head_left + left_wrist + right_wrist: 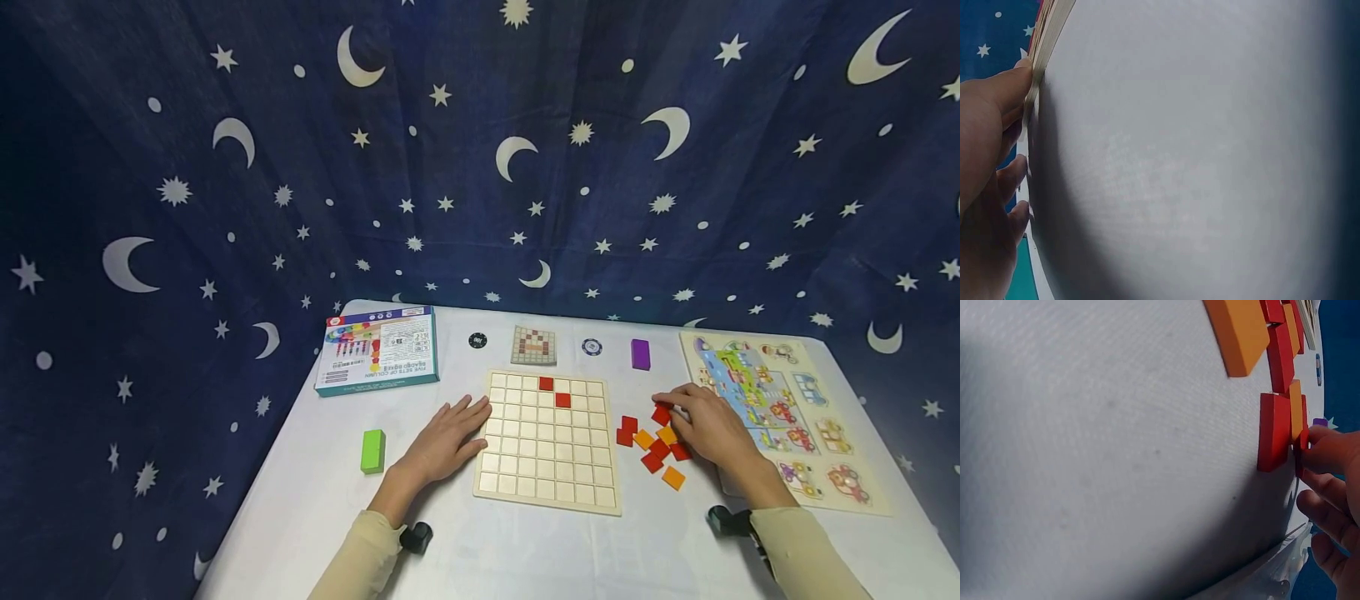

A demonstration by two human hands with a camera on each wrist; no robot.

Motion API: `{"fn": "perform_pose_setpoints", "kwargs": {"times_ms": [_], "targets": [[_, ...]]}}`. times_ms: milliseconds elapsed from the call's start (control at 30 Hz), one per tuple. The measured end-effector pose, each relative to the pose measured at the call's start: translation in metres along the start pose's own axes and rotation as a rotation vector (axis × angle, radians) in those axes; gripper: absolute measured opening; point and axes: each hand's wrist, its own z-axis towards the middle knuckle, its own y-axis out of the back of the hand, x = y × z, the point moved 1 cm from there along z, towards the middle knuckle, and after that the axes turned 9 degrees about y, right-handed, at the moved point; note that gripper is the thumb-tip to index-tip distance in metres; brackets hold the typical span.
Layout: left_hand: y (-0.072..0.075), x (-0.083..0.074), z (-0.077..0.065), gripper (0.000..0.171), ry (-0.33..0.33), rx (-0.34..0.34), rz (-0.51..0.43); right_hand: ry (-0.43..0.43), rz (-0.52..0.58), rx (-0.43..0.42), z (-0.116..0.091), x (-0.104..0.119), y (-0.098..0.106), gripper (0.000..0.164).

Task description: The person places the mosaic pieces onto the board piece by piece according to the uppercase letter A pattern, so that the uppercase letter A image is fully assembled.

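A wooden grid board (547,442) lies mid-table, with one red tile (546,384) in its top row and another red tile (563,401) in the row below. My left hand (442,446) rests against the board's left edge, fingers fairly straight; the left wrist view has the thumb touching the board's side. At the loose pile right of the board, my right hand (708,423) pinches a red tile (661,414) between thumb and fingertip. Around it lie several red tiles and a few orange tiles (673,477). A small pattern card (534,345) sits behind the board.
A boxed set (378,354) stands back left, with a green block (372,452) in front of it. A black chip (477,340), a blue-white chip (592,347) and a purple block (641,354) line the back. A vehicle puzzle board (832,400) lies right, partly under the right forearm.
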Motion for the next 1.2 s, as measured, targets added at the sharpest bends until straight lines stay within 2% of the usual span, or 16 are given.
{"fn": "perform_pose_setpoints", "kwargs": {"times_ms": [333, 667, 833, 1000, 1200], "targets": [[0.0, 0.0, 0.0, 0.062, -0.001, -0.001, -0.002, 0.004, -0.081, 0.01, -0.002, -0.005, 0.004, 0.039], [0.0, 0.0, 0.0, 0.062, 0.0, -0.001, -0.007, -0.028, -0.068, -0.008, -0.003, -0.009, 0.006, 0.036], [-0.001, 0.001, 0.0, 0.061, 0.0, -0.004, -0.008, -0.019, -0.079, -0.031, -0.001, -0.009, 0.005, 0.036], [0.0, 0.001, -0.001, 0.061, 0.003, 0.001, -0.007, 0.006, -0.095, -0.052, 0.005, -0.001, 0.003, 0.037], [-0.001, 0.001, -0.001, 0.062, 0.0, -0.003, -0.013, 0.021, -0.106, -0.038, 0.017, 0.02, 0.0, 0.037]]}}
